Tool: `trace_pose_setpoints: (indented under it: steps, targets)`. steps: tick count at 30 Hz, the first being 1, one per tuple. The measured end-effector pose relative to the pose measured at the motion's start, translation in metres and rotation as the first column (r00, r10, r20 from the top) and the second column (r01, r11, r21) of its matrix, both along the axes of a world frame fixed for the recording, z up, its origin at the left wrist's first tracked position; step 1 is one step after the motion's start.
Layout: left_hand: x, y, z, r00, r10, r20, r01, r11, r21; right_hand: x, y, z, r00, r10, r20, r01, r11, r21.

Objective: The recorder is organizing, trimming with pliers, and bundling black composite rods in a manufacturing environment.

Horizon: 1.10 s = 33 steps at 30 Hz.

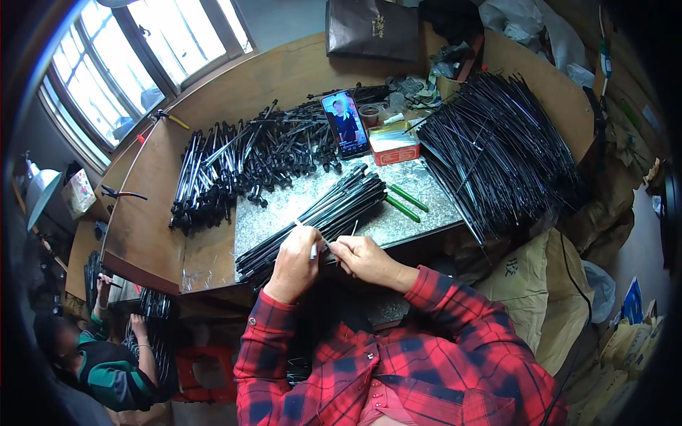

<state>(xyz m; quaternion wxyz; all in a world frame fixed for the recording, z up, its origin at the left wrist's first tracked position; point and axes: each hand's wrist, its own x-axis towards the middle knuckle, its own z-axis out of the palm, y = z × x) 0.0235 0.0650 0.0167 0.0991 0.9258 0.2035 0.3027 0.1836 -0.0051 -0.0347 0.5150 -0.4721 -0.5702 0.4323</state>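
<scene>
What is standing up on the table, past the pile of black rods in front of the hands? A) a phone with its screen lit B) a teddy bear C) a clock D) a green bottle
A: a phone stands propped on the table with its screen lit, beyond the black rods that the left hand and right hand work at.

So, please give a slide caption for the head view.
Both hands, left hand and right hand, work on black rods at a cluttered workbench.
</scene>
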Motion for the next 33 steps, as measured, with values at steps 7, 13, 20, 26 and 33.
trace_pose_setpoints:
  steps: [7,13,20,26,33]
  targets:
    - [0.0,0.004,0.009,0.996,-0.045,0.071,0.058,0.98,-0.192,-0.004,0.001,-0.001,0.994,0.11,-0.012,-0.109,0.965,-0.239]
    - [0.005,-0.001,0.008,0.997,-0.04,-0.061,0.049,0.986,0.159,0.013,0.006,0.008,0.988,-0.125,0.091,0.126,0.992,0.004]
    - [0.009,0.007,-0.004,0.999,-0.015,-0.049,0.036,0.881,0.473,0.007,0.023,0.017,0.996,-0.087,-0.002,0.086,0.974,0.208]
    - [0.003,0.013,-0.013,0.993,-0.002,0.122,-0.044,0.927,0.372,0.006,0.028,0.008,1.0,-0.007,-0.023,0.011,0.988,0.153]
    - [0.001,0.01,-0.004,0.992,-0.03,0.119,-0.009,0.948,0.319,0.009,0.033,0.002,0.956,-0.234,0.179,0.109,0.846,0.522]
